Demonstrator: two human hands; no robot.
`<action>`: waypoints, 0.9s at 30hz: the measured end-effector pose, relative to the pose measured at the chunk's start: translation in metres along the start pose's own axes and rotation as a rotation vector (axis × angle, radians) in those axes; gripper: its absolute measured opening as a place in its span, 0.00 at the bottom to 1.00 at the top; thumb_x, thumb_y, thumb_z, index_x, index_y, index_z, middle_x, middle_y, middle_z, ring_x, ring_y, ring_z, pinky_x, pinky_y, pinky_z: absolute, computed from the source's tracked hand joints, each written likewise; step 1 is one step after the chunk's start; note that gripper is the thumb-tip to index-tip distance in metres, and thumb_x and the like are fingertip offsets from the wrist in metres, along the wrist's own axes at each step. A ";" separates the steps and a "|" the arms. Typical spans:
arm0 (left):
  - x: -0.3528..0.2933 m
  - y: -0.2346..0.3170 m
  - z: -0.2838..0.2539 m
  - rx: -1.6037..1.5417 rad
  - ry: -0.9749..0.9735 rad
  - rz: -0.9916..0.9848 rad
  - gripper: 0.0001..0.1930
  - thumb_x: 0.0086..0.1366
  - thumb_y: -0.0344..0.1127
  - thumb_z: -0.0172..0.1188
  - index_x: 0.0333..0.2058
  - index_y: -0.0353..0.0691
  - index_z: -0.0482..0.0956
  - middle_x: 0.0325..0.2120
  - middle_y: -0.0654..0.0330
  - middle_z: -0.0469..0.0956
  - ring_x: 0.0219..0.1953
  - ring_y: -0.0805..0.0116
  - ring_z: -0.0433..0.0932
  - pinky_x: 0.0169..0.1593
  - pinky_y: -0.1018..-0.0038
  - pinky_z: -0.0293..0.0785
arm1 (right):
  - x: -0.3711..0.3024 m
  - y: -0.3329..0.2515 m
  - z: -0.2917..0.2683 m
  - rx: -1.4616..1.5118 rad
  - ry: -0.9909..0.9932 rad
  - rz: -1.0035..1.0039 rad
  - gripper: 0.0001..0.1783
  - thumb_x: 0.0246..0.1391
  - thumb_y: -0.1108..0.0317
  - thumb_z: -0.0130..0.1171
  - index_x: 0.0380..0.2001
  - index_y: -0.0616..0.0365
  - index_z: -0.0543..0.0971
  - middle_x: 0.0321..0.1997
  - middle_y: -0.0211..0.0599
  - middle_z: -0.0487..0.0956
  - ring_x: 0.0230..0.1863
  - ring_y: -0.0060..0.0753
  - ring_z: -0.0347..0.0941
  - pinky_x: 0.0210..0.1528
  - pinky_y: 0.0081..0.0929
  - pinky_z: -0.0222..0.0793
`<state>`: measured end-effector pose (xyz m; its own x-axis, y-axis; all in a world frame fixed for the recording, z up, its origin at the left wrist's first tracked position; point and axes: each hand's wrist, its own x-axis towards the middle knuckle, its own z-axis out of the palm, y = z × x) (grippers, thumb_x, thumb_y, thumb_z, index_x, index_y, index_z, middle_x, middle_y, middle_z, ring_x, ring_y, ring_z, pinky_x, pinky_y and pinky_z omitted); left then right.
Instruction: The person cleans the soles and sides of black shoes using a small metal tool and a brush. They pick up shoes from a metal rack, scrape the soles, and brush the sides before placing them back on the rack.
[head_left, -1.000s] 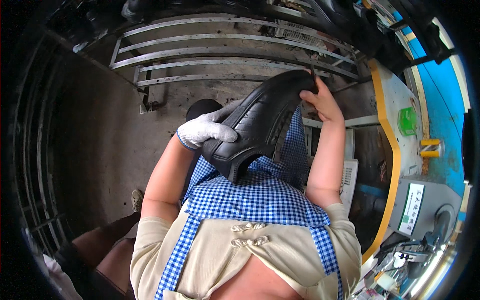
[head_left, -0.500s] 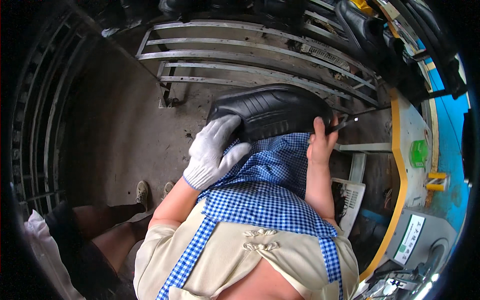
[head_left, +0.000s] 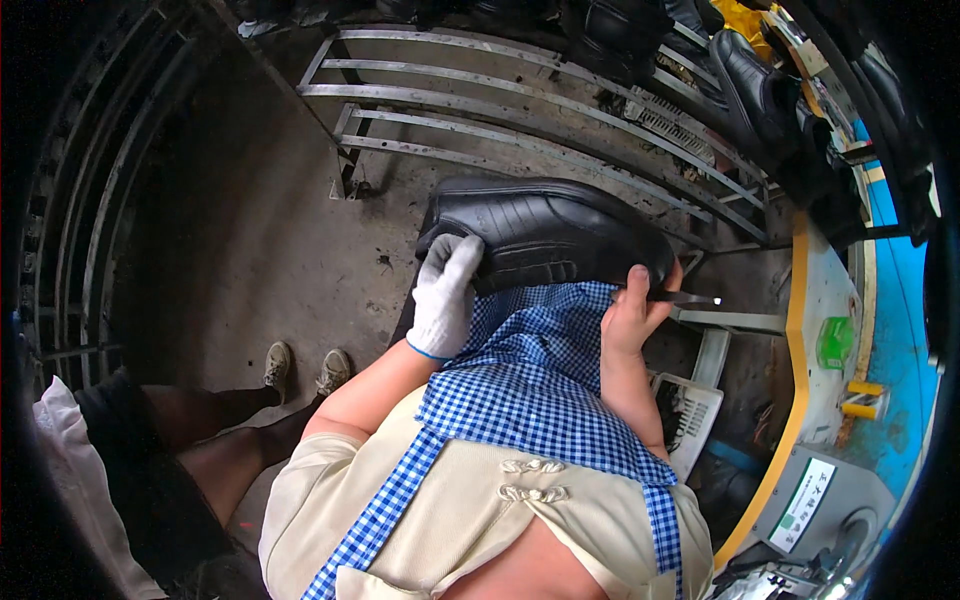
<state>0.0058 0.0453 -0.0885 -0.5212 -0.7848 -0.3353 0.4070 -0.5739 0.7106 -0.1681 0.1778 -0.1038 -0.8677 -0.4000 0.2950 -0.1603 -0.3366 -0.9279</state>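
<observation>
A black leather shoe [head_left: 550, 230] lies on its side above my lap, its toe to the right. In a white knitted glove, my left hand [head_left: 445, 300] is closed on the shoe's edge at the opening, fingers and thumb pinched together. My bare right hand [head_left: 640, 310] grips the toe end, thumb on the near side and fingers partly hidden behind it. The same hand also holds a thin dark metal tool [head_left: 685, 297] that points right; its kind I cannot make out. A blue checked apron [head_left: 540, 330] covers my lap beneath the shoe.
A metal rack [head_left: 480, 100] of bare rails stands ahead, with more black shoes [head_left: 755, 90] at the upper right. At my right is a yellow-edged workbench [head_left: 798, 330] bearing a green container [head_left: 834, 342]. Another person's legs [head_left: 230, 430] show at the lower left.
My left hand has gone from spread fingers, thumb apart, to a closed pinch on the shoe's edge. The tool in my right hand has tilted from upward to nearly level.
</observation>
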 end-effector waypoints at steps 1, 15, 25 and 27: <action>0.001 0.004 0.000 0.041 -0.067 -0.003 0.11 0.65 0.40 0.59 0.40 0.40 0.74 0.36 0.63 0.76 0.40 0.72 0.72 0.46 0.74 0.68 | 0.000 0.000 0.001 -0.022 -0.024 -0.047 0.28 0.56 0.63 0.64 0.54 0.63 0.67 0.49 0.36 0.73 0.47 0.28 0.69 0.53 0.27 0.66; -0.004 0.058 0.018 0.143 -0.147 -0.215 0.23 0.56 0.32 0.69 0.46 0.24 0.76 0.43 0.49 0.80 0.43 0.63 0.80 0.50 0.70 0.77 | 0.045 -0.110 0.017 -0.961 -0.650 -0.386 0.23 0.58 0.59 0.59 0.57 0.43 0.75 0.38 0.35 0.73 0.30 0.32 0.74 0.32 0.32 0.72; -0.021 0.066 0.035 0.264 -0.133 -0.288 0.19 0.53 0.26 0.67 0.45 0.28 0.79 0.41 0.49 0.81 0.43 0.60 0.82 0.50 0.68 0.78 | 0.042 -0.130 0.045 -1.149 -0.963 -0.647 0.32 0.45 0.75 0.60 0.56 0.37 0.77 0.30 0.31 0.67 0.25 0.28 0.71 0.20 0.26 0.71; -0.019 0.061 0.028 0.241 -0.149 -0.328 0.19 0.53 0.25 0.67 0.45 0.28 0.79 0.41 0.49 0.81 0.43 0.61 0.82 0.49 0.68 0.78 | 0.040 -0.130 0.045 -1.194 -0.966 -0.649 0.31 0.45 0.75 0.59 0.56 0.37 0.77 0.30 0.31 0.67 0.25 0.28 0.71 0.20 0.26 0.70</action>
<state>0.0196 0.0317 -0.0217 -0.7033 -0.5175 -0.4874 0.0238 -0.7023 0.7115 -0.1612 0.1675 0.0393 0.0004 -0.9612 0.2759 -0.9934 -0.0319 -0.1098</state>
